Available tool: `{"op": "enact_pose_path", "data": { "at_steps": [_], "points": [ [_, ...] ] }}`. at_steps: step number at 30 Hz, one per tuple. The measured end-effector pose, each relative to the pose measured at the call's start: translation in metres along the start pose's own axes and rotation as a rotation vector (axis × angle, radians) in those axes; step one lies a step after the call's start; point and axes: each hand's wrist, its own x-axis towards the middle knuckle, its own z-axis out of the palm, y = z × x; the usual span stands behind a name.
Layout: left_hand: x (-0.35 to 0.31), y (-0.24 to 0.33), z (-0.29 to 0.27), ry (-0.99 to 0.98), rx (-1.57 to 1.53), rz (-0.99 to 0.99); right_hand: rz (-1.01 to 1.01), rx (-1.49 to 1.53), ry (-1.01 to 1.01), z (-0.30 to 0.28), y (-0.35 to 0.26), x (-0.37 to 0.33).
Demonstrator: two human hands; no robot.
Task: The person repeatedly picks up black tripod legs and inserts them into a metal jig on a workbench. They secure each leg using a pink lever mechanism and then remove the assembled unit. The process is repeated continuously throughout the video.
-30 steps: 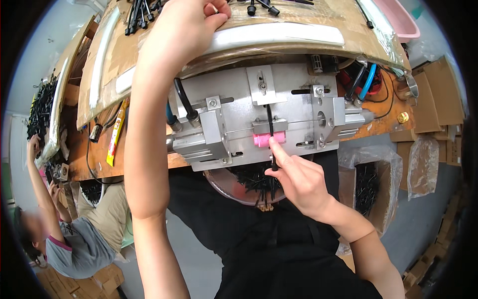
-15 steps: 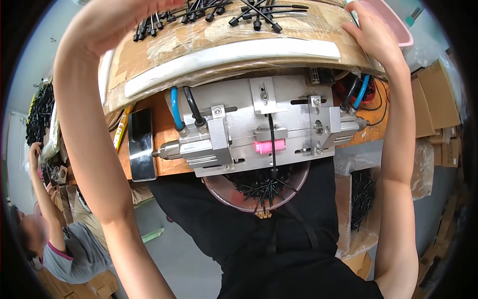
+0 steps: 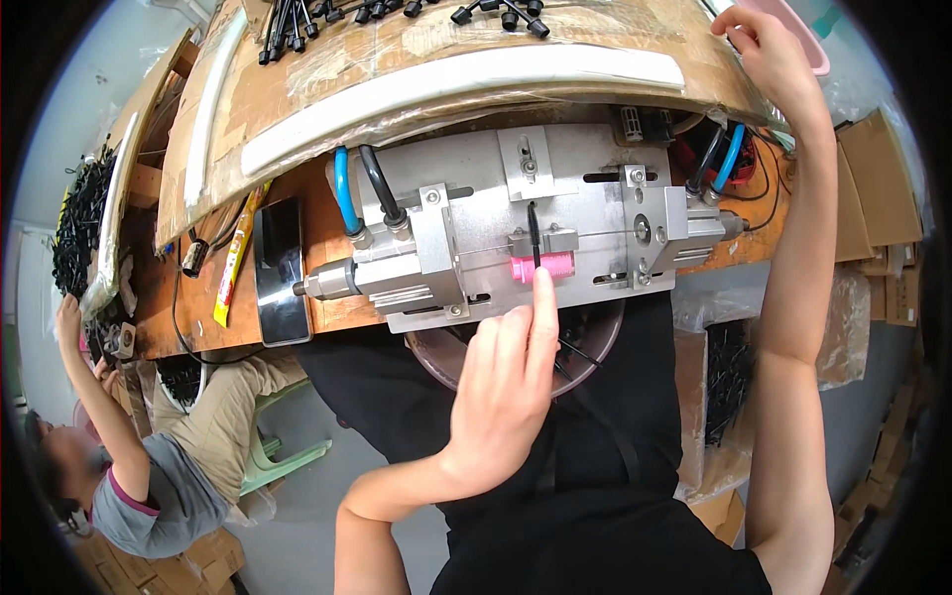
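A metal fixture point(image 3: 585, 213) lies before me, with a black rod point(image 3: 535, 230) standing across a small block and a pink piece point(image 3: 543, 267) at its middle. My left hand point(image 3: 501, 397) reaches up from below, its index finger stretched onto the lower end of the rod by the pink piece. The other fingers of that hand are loosely curled and hold nothing visible. At the far right, my right hand point(image 3: 778, 64) is over the edge of the cardboard-covered shelf, beside a pink bin point(image 3: 801, 35). Its fingers are bent together; anything between them is hard to make out.
Black capped rods point(image 3: 372, 10) lie on the cardboard shelf point(image 3: 416, 59). A bowl point(image 3: 436, 359) with black rods sits under the fixture. Left of it are a phone point(image 3: 281, 263) and a yellow packet point(image 3: 236, 268). A co-worker point(image 3: 164, 486) sits at far left.
My left hand has come down from the cardboard shelf to the rod in the fixture. The right hand has shifted slightly up and right. The rod's lower end no longer reaches over the bowl.
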Motion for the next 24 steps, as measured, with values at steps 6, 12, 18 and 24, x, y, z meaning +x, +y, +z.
{"op": "enact_pose_path", "data": {
  "at_steps": [6, 12, 18, 24],
  "points": [
    [0.003, 0.007, 0.024, -0.056, -0.025, -0.046, 0.120, 1.051, 0.047, -0.034, -0.004, -0.036],
    [0.009, 0.003, 0.017, -0.112, 0.047, 0.008, 0.011, 0.983, 0.288, -0.039, -0.078, -0.126],
    [0.102, -0.022, -0.029, 0.213, -0.081, 0.127, -0.280, 0.830, 0.019, 0.023, -0.135, -0.224],
    [0.202, -0.062, -0.030, 0.074, -0.046, 0.088, -0.300, 0.742, -0.033, 0.052, -0.151, -0.236]
  ]
}}
